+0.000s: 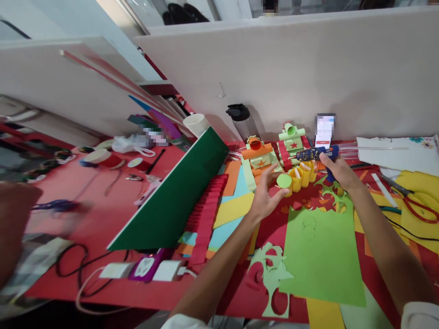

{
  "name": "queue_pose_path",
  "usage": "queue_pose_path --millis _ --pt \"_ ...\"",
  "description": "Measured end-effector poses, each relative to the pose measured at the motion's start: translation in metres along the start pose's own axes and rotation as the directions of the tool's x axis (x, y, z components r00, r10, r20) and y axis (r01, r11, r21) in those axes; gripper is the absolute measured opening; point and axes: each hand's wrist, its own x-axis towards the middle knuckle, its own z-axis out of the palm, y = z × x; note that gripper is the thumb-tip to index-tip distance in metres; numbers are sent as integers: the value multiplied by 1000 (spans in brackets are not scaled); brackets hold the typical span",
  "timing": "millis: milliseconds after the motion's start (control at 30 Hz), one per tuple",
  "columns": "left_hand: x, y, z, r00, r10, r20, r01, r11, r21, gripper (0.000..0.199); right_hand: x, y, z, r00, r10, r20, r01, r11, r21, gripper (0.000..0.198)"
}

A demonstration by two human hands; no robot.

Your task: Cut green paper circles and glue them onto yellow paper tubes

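Note:
My right hand is wrapped round a dark blue, speckled hot glue gun, its nozzle pointing left. My left hand has its thumb and fingers apart around a light green paper disc. The disc tops a yellow paper roll, and the thumb tip lies against or just in front of that roll; contact is hard to tell. More yellow paper rolls stand in a row to the right. Behind are an orange and green paper model and a green and red one, both with stars.
Cut green paper and scraps lie in front. Red-handled scissors are at right. A green board leans at left near a bottle. A phone stands against the partition. Chargers lie near the edge.

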Motion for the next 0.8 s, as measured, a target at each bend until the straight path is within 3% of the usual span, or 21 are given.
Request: queue_pose_path --millis 367,467,533,600,700,767,800 --pt "0 3 1 999 -43 -9 44 998 34 76 -1 -4 -2 1000 -8 3 8 1000 -10 53" --pt "0 5 0 1000 6 16 -7 994 105 73 -1 -3 -2 1000 -3 -8 2 1000 -21 53" --pt "1 7 -4 994 112 12 -111 968 224 71 -1 -3 -2 1000 6 -4 -6 1000 -25 52" --pt "1 9 -11 956 292 13 -272 874 402 61 -1 -3 -3 1000 13 12 -13 1000 -22 51" --pt "3 10 -25 822 560 101 -498 621 605 41 -1 -4 -4 999 20 34 -20 1000 -22 50" --pt "3 10 -33 756 629 181 -572 501 649 35 -2 -5 -4 999 32 41 -31 999 -26 51" --pt "4 11 -35 746 629 220 -591 472 654 34 -2 -5 -5 998 39 44 -38 999 -25 52"
